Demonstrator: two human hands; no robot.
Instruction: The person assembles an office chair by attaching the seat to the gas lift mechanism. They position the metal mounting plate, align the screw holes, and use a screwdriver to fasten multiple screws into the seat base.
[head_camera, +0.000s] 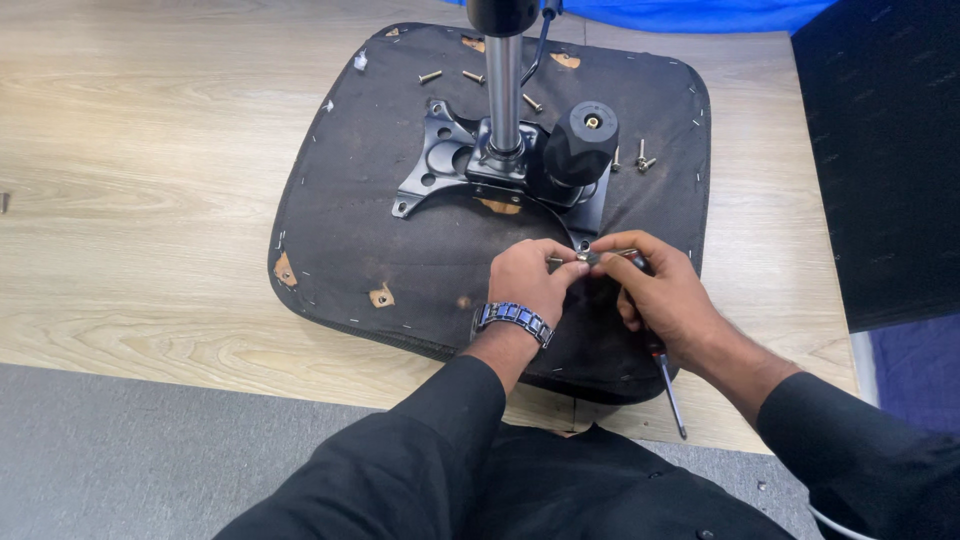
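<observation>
Frame centre: left hand (527, 278) and right hand (662, 292) are pinching 1 small silver metal bolt (585, 256); right is also gripping a screwdriver (668, 385). Bolt likely light, slippery; best held by the head.

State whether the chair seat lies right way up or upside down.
Upside down: the seat shows its black underside, with the metal plate and post pointing up.

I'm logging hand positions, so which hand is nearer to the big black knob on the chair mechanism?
Right. The right hand sits just below the black knob, slightly to its right; the left hand lies below and further left, both pinching a small bolt.
</observation>
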